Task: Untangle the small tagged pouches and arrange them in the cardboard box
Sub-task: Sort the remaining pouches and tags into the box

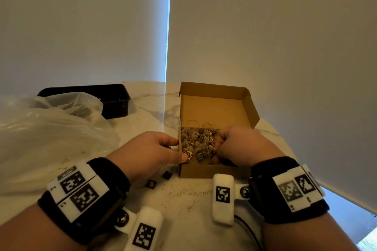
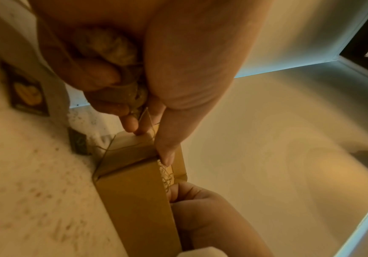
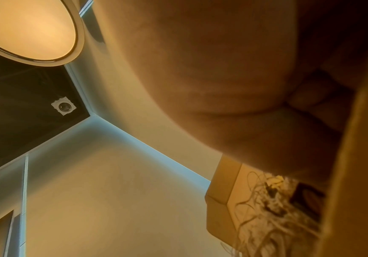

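An open cardboard box [image 1: 212, 171] sits mid-table with its lid [image 1: 214, 104] standing up behind. Inside lies a tangle of small tan pouches [image 1: 199, 142] with strings and black-and-yellow tags. My left hand [image 1: 177, 150] is at the box's left wall, thumb on the near corner. In the left wrist view its curled fingers grip one pouch [image 2: 110, 47], whose string runs down to the box [image 2: 134, 200]. My right hand [image 1: 219, 145] is inside the box on the right, fingers curled into the pouches [image 3: 275, 201]. What it grips is mostly hidden.
Two loose black tags [image 1: 151, 184] [image 1: 167, 175] lie on the marble table [image 1: 183, 206] just left of the box, among crumbs. A crumpled clear plastic bag [image 1: 51, 128] fills the left side, with a black tray [image 1: 114, 98] behind it. Walls stand close behind the box.
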A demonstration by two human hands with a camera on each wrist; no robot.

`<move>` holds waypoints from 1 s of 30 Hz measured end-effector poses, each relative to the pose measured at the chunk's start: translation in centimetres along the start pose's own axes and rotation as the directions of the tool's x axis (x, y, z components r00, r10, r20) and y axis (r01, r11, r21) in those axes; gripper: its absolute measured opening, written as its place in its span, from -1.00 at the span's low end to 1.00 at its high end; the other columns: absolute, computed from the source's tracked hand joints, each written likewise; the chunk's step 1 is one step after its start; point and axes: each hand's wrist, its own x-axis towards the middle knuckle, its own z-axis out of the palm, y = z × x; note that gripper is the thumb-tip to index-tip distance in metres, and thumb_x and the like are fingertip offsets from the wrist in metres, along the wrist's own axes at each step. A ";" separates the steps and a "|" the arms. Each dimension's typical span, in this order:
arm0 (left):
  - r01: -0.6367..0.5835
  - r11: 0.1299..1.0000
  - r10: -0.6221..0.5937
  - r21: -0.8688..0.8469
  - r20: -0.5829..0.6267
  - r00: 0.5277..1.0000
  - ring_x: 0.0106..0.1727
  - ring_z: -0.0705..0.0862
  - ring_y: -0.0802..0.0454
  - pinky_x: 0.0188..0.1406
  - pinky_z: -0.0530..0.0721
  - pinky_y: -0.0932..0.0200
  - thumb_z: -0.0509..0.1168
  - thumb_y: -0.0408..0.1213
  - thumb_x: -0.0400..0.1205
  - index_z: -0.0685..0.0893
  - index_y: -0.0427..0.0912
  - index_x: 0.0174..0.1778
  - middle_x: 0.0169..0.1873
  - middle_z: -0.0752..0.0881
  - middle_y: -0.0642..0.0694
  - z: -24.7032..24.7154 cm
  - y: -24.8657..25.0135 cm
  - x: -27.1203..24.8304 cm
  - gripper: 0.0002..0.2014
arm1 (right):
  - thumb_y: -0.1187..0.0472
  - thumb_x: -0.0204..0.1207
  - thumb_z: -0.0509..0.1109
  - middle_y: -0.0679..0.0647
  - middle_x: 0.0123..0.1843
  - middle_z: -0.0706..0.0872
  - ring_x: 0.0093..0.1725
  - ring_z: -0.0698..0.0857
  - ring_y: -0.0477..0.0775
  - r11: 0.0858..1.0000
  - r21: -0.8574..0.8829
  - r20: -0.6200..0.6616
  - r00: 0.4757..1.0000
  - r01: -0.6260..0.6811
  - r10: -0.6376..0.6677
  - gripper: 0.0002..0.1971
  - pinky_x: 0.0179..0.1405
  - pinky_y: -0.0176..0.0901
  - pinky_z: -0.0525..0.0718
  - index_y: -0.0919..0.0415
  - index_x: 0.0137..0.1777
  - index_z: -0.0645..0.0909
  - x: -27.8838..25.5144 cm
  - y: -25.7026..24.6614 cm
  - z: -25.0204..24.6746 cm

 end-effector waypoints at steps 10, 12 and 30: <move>0.004 0.979 -0.035 -0.205 -0.146 0.989 -0.35 0.60 0.10 -0.52 0.46 0.24 0.26 0.20 0.64 0.65 0.17 0.14 -0.07 0.74 0.01 -0.5 1.0 -0.3 -0.72 | 0.14 0.53 0.43 -0.02 -0.14 0.75 -0.23 0.70 -0.07 0.958 0.287 -0.072 0.997 0.008 0.013 -0.95 -0.35 -0.24 0.70 -0.03 -0.05 0.65 -0.7 1.1 -0.6; 0.049 0.944 -0.108 -0.326 -0.165 0.980 -0.41 0.57 0.10 -0.55 0.38 0.25 0.18 0.23 0.68 0.65 0.03 0.13 -0.20 0.73 -0.02 -0.7 1.4 -0.4 -0.63 | 0.14 0.57 0.37 0.02 -0.20 0.74 -0.38 0.65 -0.07 0.922 0.384 -0.168 0.986 0.056 0.010 -0.97 -0.52 -0.26 0.60 0.00 -0.06 0.63 -0.7 1.1 -0.6; -0.110 0.783 0.162 -0.612 0.030 0.986 -0.39 0.59 0.01 -0.56 0.37 0.22 -0.02 0.45 0.48 0.46 0.10 0.53 -0.21 0.69 -0.21 -0.9 3.1 -2.2 -0.22 | -0.10 0.59 0.41 -0.05 -0.02 0.81 -0.06 0.78 -0.19 0.603 0.683 -0.335 0.910 0.412 -0.243 -0.81 -0.09 -0.29 0.79 -0.17 0.15 0.68 -1.4 -3.6 2.1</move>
